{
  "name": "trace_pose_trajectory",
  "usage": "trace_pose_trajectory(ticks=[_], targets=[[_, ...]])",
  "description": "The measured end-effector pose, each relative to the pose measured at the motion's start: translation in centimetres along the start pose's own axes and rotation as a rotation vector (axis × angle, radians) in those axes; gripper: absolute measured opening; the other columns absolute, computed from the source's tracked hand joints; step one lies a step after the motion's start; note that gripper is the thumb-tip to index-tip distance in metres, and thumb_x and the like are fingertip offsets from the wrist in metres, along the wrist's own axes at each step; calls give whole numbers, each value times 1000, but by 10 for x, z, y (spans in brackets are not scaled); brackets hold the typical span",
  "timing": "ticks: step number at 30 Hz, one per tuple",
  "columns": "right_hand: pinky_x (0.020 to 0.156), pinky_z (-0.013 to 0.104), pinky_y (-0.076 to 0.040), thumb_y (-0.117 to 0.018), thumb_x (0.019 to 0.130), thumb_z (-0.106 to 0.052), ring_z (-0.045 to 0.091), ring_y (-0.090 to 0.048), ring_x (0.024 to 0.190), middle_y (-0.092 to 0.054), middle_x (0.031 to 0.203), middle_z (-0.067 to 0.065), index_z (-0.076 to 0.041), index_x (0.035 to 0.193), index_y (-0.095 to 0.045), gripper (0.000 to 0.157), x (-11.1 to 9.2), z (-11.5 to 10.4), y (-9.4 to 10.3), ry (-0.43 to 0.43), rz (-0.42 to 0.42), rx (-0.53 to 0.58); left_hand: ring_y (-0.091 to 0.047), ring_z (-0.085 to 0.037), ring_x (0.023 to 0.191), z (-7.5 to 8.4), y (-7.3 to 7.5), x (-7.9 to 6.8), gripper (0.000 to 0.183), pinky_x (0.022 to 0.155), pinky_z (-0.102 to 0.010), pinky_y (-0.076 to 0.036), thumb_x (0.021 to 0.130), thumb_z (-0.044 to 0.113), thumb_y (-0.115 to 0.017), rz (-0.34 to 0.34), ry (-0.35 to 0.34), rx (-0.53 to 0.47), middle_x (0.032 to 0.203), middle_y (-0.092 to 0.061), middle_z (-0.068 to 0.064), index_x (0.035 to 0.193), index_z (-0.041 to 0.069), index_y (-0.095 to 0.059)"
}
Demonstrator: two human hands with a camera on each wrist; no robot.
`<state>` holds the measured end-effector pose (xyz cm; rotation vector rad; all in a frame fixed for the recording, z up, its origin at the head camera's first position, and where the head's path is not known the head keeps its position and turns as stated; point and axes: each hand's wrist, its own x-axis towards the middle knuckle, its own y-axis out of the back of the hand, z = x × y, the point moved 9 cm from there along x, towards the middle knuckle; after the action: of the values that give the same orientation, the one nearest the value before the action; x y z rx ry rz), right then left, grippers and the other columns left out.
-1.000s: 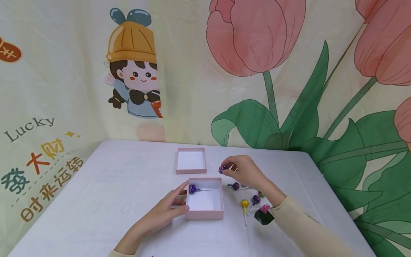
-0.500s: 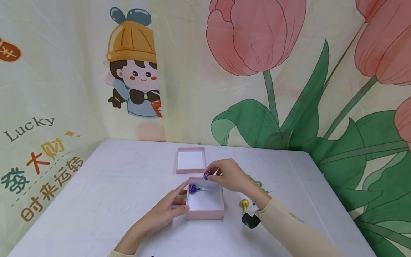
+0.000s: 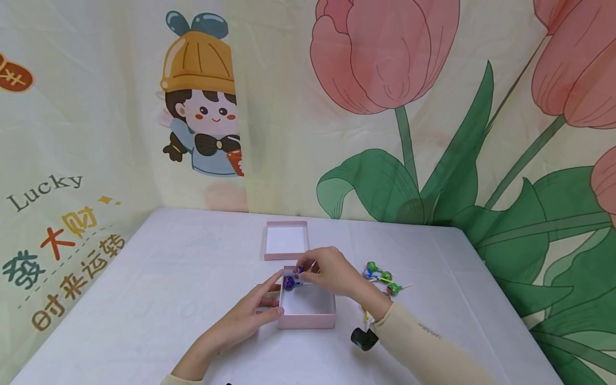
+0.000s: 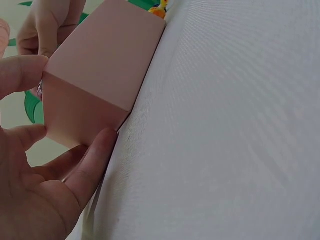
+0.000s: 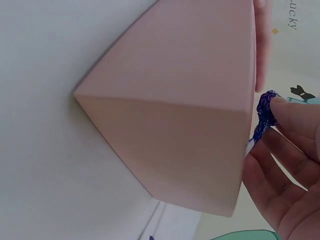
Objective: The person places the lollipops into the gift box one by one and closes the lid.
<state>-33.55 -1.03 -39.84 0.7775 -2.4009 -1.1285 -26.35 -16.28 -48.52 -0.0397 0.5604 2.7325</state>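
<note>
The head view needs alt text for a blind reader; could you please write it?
A right hand holds a purple-wrapped lollipop over an open pink box, where another lollipop lies; the left hand touches the box's left side. More lollipops lie right of the box, a shallow pink lid beyond it.

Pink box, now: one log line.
right hand: pinches purple-wrapped lollipop above pink box | left hand: touches box's left side | inside: second purple-wrapped lollipop | pink lid: off

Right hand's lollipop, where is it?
In the head view, the right hand pinches that lollipop near the far-left corner of the pink box, by the purple lollipop inside.
</note>
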Motion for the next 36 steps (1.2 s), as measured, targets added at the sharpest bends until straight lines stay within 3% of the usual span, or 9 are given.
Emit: trace_pose_trajectory(ticks=[6, 19, 36], targets=[[70, 21, -54, -80, 97, -12, 12, -66, 80, -75, 93, -7, -13, 110, -78, 13, 0, 0, -12, 27, -19, 13, -56, -30, 135, 4, 1, -1, 80, 108, -50, -46, 105, 34, -67, -15, -35, -5, 163, -40, -18, 171, 33, -23], [72, 20, -54, -80, 96, -10, 7, -65, 81, -74, 91, -6, -10, 109, -78, 13, 2, 0, -26, 45, -19, 18, -55, -29, 135, 2, -1, -2, 80, 109, -48, -45, 105, 34, -67, -11, -29, -1, 163, -41, -15, 170, 36, -22], [78, 18, -54, -82, 94, -10, 0, -63, 83, -74, 92, -8, -10, 108, -79, 15, 3, 6, -43, 12, -32, -38, -55, -29, 135, 3, 0, -3, 79, 109, -46, -46, 105, 34, -67, -12, -45, 8, 163, -40, -15, 171, 35, -22]])
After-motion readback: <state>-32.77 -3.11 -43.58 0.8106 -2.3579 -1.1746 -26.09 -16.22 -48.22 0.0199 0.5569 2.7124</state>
